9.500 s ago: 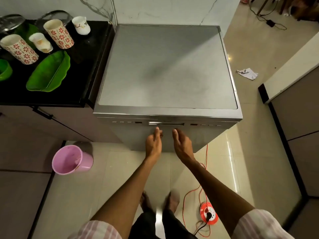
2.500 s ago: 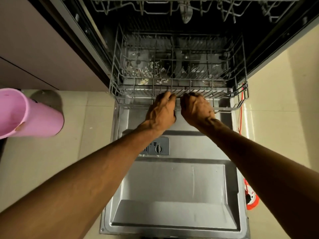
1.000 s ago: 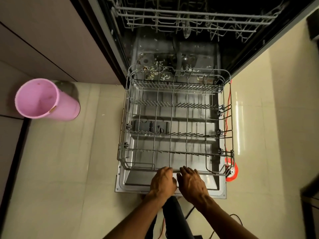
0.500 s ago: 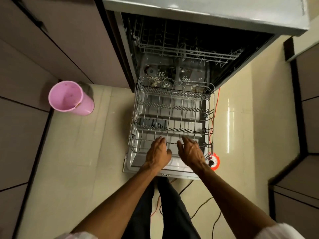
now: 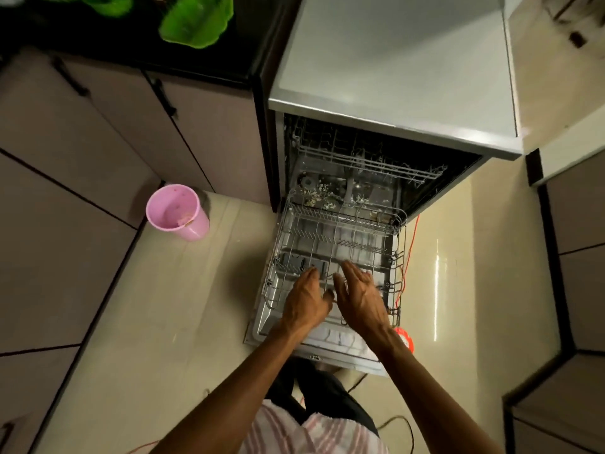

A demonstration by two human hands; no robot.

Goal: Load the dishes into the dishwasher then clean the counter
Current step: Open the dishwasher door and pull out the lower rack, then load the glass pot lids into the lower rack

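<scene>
The steel dishwasher stands with its door dropped flat to the floor. Its empty wire lower rack is pulled out over the door; the upper rack stays inside. My left hand and my right hand hover side by side above the rack's front part, fingers relaxed, holding nothing. A green leaf-shaped plate lies on the black counter at the upper left, with another green dish cut off by the frame's top.
A pink bucket stands on the tiled floor left of the dishwasher, by the cabinet fronts. An orange cable runs along the rack's right side to an orange reel by the door's corner. More cabinets stand at the right.
The lower rack has been pulled fully out over the door. Both hands have let go of its front rim and lifted above it. The view has risen, bringing the counter into sight.
</scene>
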